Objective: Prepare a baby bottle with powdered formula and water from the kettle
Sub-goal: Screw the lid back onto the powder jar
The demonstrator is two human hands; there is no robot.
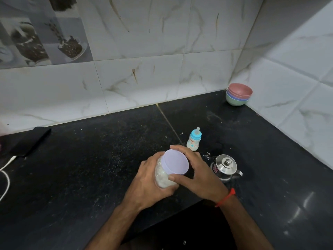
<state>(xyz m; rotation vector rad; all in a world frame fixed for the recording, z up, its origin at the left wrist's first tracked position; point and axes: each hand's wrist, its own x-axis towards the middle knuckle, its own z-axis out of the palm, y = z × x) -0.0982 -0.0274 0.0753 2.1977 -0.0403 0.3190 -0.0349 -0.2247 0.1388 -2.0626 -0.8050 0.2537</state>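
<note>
Baby bottle (194, 139), capped, is standing upright on the black counter (90, 168) just behind our hands. We are gripping the formula jar (163, 175) with our left hand (149, 183), our right hand (198, 170) clasping its lilac lid (174, 164); the kettle (225, 166) is sitting just right.

home kitchen: black stone counter (90, 159), marble-look wall tiles (144, 78), stacked bowls (238, 94), steel kettle (226, 166).
</note>
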